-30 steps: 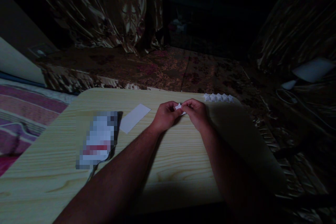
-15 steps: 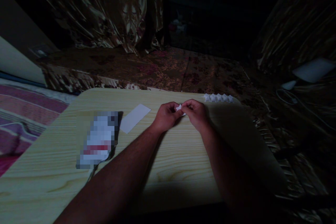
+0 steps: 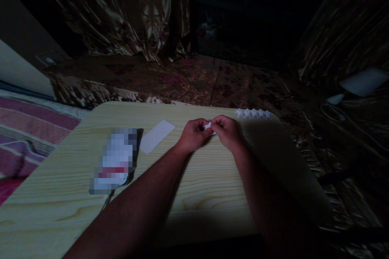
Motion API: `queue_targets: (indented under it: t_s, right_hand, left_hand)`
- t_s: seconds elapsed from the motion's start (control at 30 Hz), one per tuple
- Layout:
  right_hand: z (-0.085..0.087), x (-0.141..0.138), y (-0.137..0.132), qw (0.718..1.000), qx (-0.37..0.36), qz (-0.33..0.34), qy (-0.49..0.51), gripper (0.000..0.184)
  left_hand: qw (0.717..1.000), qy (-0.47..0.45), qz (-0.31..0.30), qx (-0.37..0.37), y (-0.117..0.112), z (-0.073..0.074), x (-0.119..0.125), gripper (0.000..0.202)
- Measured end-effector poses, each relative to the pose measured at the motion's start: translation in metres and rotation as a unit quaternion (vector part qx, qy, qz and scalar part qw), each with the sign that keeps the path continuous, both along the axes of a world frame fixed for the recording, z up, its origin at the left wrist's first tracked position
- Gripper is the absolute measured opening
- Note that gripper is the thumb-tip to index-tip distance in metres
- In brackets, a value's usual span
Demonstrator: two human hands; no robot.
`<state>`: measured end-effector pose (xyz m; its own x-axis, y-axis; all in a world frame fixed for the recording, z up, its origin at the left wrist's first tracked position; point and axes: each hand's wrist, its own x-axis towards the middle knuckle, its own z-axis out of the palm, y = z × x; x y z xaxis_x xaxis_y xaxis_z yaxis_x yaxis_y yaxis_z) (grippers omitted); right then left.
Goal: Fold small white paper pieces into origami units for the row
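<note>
A small white paper star (image 3: 208, 126) is pinched between my two hands, just above the wooden table (image 3: 212, 178). My left hand (image 3: 196, 132) grips its left side with thumb and fingers closed. From the right, the thumb and fingertips of my right hand (image 3: 226, 130) press on the star and cover part of it. Several finished-looking white paper stars (image 3: 254, 113) stand in a row near the table's far right edge. Left of my hands lies a flat white paper piece (image 3: 158, 136).
A blurred-out device (image 3: 115, 162) with a cable lies on the table's left. Beyond the far edge are a patterned cloth-covered ledge (image 3: 182, 77) and a curtain (image 3: 152, 12). A striped bed cover (image 3: 33, 129) is at the left; a pale lamp-like object (image 3: 363, 81) stands at the right.
Almost nothing differs. The view has shifted slightly, and both hands keep hold of the paper star in nearly the same place.
</note>
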<state>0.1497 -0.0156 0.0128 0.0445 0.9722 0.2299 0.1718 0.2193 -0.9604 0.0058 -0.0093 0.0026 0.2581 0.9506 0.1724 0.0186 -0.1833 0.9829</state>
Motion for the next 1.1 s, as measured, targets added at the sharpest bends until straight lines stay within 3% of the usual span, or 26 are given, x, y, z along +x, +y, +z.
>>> queue_targets:
  t_s: [1.1]
  right_hand:
    - [0.0015, 0.0061, 0.0017, 1.000, -0.023, 0.010, 0.013, 0.007]
  left_hand:
    - [1.000, 0.003, 0.020, -0.010, 0.0019, -0.0023, 0.0005, 0.024]
